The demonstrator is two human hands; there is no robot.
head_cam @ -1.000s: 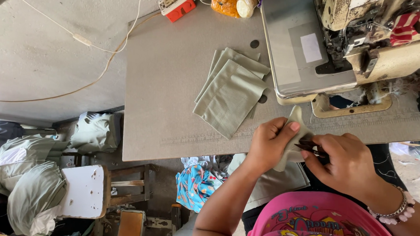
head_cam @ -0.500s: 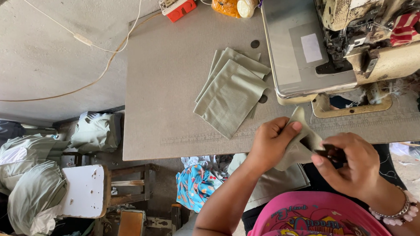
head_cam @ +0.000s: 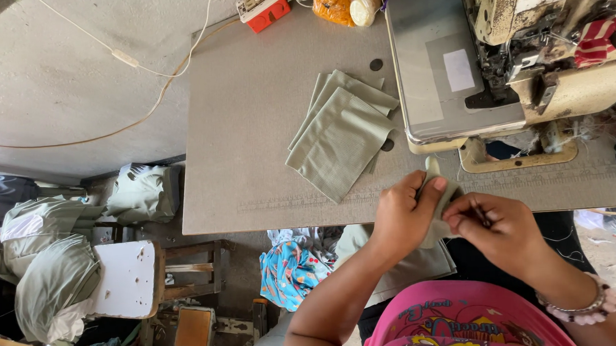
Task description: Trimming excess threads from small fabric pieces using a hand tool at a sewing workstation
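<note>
Off the left edge of the tabletop (head_cam: 250,127), bundles of grey-green cloth (head_cam: 49,274) are heaped over a white stool (head_cam: 129,281) on the floor. A red and white power strip (head_cam: 265,7) sits at the far left corner of the tabletop. Near the middle, closer to the front edge, lies a fanned stack of grey-green fabric squares (head_cam: 340,137), its right side just beside the base of the sewing machine (head_cam: 510,53), which fills the far right part of the tabletop.

At the front edge, right of the stack, both hands meet over a small fabric piece (head_cam: 436,202) of the same grey-green. The left hand (head_cam: 403,214) comes up from below with the forearm angled to the upper right, wrist straight, fingers curled and thumb pressed onto the piece, gripping it. The right hand (head_cam: 496,228) reaches in from the lower right, a beaded bracelet (head_cam: 584,303) on its wrist, its fingers bunched tightly and pinching the right edge of the same piece; something thin and dark shows between its fingertips, too small to identify. The piece stands up between the two hands, its top just past the front edge.
</note>
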